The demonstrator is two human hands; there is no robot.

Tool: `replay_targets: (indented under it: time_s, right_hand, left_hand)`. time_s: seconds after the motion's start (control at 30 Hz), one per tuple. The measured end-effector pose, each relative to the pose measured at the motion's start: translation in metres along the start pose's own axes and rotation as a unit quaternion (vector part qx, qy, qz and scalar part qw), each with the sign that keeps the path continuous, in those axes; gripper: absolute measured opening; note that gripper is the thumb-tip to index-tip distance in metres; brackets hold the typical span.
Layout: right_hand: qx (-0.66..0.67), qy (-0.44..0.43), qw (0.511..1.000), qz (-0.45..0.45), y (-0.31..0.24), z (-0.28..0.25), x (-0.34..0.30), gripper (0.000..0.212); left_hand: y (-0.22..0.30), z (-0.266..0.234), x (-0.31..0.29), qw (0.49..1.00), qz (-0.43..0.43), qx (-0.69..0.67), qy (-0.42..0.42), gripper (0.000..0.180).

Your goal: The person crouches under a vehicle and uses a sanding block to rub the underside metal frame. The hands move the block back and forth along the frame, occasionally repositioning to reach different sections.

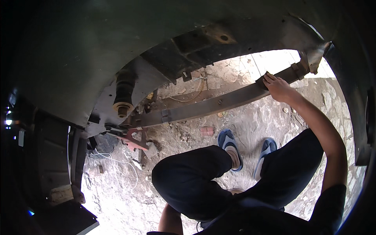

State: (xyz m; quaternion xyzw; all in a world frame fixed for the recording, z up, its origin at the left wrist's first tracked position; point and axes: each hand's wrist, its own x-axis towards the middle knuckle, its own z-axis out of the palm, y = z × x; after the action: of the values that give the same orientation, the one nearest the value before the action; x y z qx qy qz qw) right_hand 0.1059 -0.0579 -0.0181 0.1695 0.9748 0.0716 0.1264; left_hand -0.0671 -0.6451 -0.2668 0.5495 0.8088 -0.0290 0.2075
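My right hand (279, 87) rests on the upper right part of a long, curved leaf spring (211, 106). Its fingers press together over a small dark pad (261, 82) lying against the metal; whether this is cloth or sandpaper I cannot make out. Metal clips band the spring near both ends, and a small bolt head (220, 102) sits midway. At its right end the spring meets a hanger bracket (315, 56). Only my left forearm (170, 220) shows, at the lower edge beside my bent knee; the left hand is hidden.
A dark vehicle body arches overhead, its wheel-arch edge curving round the spring. A rubber bump stop (124, 92) hangs at the left, above a red stand (135, 140). A red brick piece (206, 131), rubble and a white cord (117, 159) lie on the rough ground near my slippers (228, 141).
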Motion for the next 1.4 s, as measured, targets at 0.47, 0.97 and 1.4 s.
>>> replay_targets:
  time_s: [0.47,0.97,1.4]
  right_hand:
    - [0.048,0.045,0.997,-0.028,0.002,0.000,0.001,0.051]
    - [0.057,0.062,0.996,-0.029,0.007,0.008,0.000,0.053]
    - [0.038,0.084,0.995,-0.044,0.009,0.010,-0.007,0.053]
  left_hand:
    - [0.024,0.015,-0.009,0.996,0.029,0.032,0.083,0.031]
    - [0.035,0.026,0.008,0.989,0.038,0.067,0.130,0.030]
    - [0.036,0.046,0.019,0.961,0.049,0.142,0.234,0.029]
